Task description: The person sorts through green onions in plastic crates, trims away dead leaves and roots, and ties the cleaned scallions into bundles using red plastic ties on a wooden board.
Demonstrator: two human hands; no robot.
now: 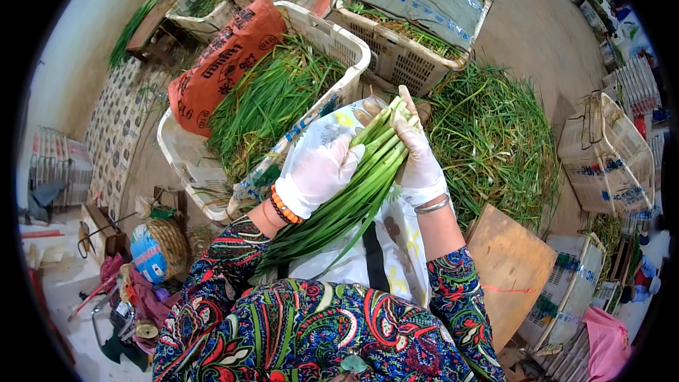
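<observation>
A bunch of garlic chives (361, 184) lies slantwise over my lap, pale stem ends up and long green leaves trailing to the lower left. My right hand (419, 159), in a thin white glove, grips it near the stem ends, thumb in front and the other fingers mostly hidden behind. My left hand (318, 175), gloved likewise, is closed at the bunch's left side, its thumb against the stems. A patterned white apron (407, 240) with a dark strap lies beneath the bunch.
A white plastic crate (357, 64) of loose chives, with an orange sack (226, 64) over its edge, stands ahead to the left. Behind it is a covered crate (410, 49). A heap of leaves (495, 141) lies right of my hand, near a wooden board (511, 262).
</observation>
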